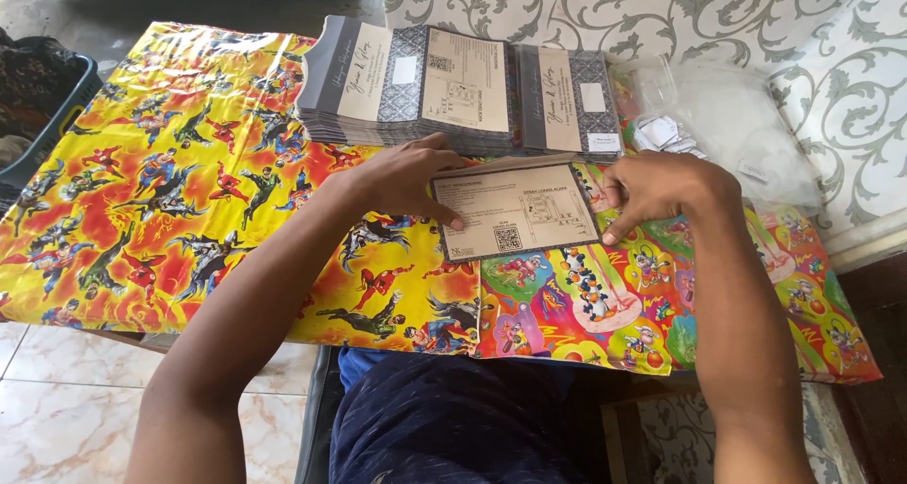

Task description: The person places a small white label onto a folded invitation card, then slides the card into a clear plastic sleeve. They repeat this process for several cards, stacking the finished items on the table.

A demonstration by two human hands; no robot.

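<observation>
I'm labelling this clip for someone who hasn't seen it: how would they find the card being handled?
On the cartoon-print table cover, look in front of the card stacks. One beige card lies flat between the left hand and right hand, alone and unstacked.
</observation>
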